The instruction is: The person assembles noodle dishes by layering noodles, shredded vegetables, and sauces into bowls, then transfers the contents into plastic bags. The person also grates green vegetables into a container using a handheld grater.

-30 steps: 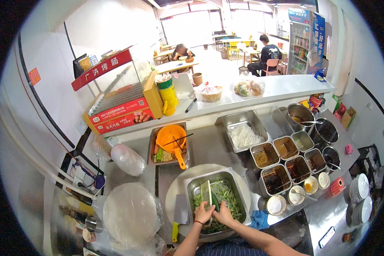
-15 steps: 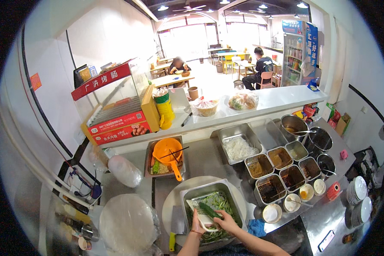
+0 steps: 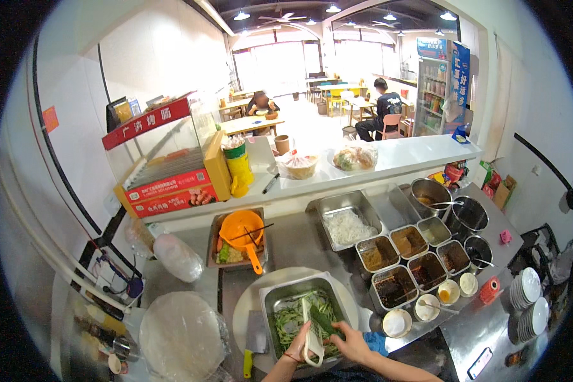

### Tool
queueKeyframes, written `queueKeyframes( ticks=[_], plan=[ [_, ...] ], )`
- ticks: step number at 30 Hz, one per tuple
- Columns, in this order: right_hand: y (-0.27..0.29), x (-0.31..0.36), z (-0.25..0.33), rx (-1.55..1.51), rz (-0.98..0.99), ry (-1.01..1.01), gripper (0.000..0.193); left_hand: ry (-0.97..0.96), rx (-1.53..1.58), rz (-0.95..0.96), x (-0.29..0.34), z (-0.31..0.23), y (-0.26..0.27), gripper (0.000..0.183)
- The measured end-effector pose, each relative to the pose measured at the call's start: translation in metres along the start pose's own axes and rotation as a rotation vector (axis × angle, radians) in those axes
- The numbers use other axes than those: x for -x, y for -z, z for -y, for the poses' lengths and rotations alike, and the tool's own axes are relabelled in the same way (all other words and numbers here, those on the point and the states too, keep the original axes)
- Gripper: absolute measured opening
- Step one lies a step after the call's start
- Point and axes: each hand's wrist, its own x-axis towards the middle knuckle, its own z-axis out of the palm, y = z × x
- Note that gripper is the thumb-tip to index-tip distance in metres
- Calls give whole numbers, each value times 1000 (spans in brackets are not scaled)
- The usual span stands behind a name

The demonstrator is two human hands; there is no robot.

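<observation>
My left hand (image 3: 297,344) is closed around a pale grater (image 3: 314,342), which slants over a deep steel pan (image 3: 265,299). In my right hand (image 3: 353,344) is a dark green cucumber (image 3: 323,320), lying along the grater's right side; whether it touches the grating face, I cannot tell. Green cucumber shreds (image 3: 288,319) cover much of the pan's bottom. The pan rests on a round, pale cutting board (image 3: 243,300). Left of the pan lies a cleaver (image 3: 256,328) with a yellow-green handle.
Behind left, an orange strainer (image 3: 243,228) sits over a food-filled pan. White noodles (image 3: 348,226) fill a steel pan behind right, beside several sauce containers (image 3: 396,285). Plastic-covered round stack (image 3: 179,334) stands left, a blue cloth (image 3: 375,342) right. Two people sit at tables beyond the counter.
The grater has turned more upright and its end has swung right. The cucumber has shifted to the right with my right hand. Both hands still hold the same things.
</observation>
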Motion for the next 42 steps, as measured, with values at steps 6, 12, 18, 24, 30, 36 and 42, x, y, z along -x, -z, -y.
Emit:
queueKeyframes(
  ticks=[6,12,18,24,30,36,42],
  plan=[
    [-4,14,-5,-29,48,7,40,-67,-87,-63,30,-15,-11,62],
    [-14,34,-16,-57,240,178,45,-43,59,-224,25,-24,12,45],
    [-18,-14,-19,-122,89,-125,43,-79,-234,-69,41,14,-24,49],
    [-20,-22,-36,-154,-24,-101,38,-31,-126,-110,48,12,-40,41],
    [-11,-4,9,-82,151,-112,39,-132,108,-148,32,-19,3,45],
    [-24,-27,-20,-94,53,-15,38,-73,-82,-151,37,5,-14,39],
    [-24,-57,-34,-88,33,-250,39,-102,-102,-109,42,28,-55,76]
  ],
)
